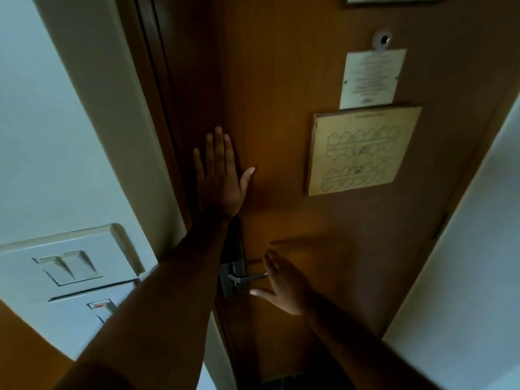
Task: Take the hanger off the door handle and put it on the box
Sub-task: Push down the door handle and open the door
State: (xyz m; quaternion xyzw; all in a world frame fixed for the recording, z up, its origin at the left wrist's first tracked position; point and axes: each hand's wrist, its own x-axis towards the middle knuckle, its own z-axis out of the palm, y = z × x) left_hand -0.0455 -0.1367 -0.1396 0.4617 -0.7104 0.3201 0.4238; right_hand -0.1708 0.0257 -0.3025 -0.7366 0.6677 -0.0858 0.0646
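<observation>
A metal lever door handle (pixel 247 277) sticks out of a steel lock plate (pixel 229 280) on the brown wooden door (pixel 281 80). My left hand (pixel 219 173) lies flat and open against the door, above the lock. My right hand (pixel 284 282) is open with fingers spread, just right of the handle's tip, touching or nearly touching it. I see no hanger on the handle and no box in view.
A white switch panel (pixel 70 266) sits on the wall at the left. On the door are a wooden floor-plan plaque (pixel 363 150), a white notice (pixel 371 77) and a peephole (pixel 382 40). A pale wall (pixel 464 277) borders the right.
</observation>
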